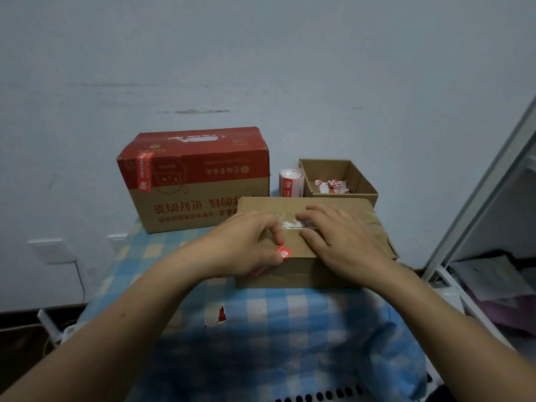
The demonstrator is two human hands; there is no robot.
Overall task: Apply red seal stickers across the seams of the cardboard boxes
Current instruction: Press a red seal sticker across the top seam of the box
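Note:
A plain brown cardboard box lies on the checked cloth in front of me. A red seal sticker sits at its near top edge, folded over onto the front face. My left hand pinches and presses that sticker with thumb and fingers. Spread flat on the box lid beside the taped seam rests my right hand. Behind stands a larger red-and-brown box with a red seal sticker across its left corner. A roll of red seal stickers stands upright between the boxes.
A small open cardboard box at the back right holds several torn sticker scraps. The table wears a blue checked cloth with a red scrap on it. A pale wall is behind; a white frame and clutter stand to the right.

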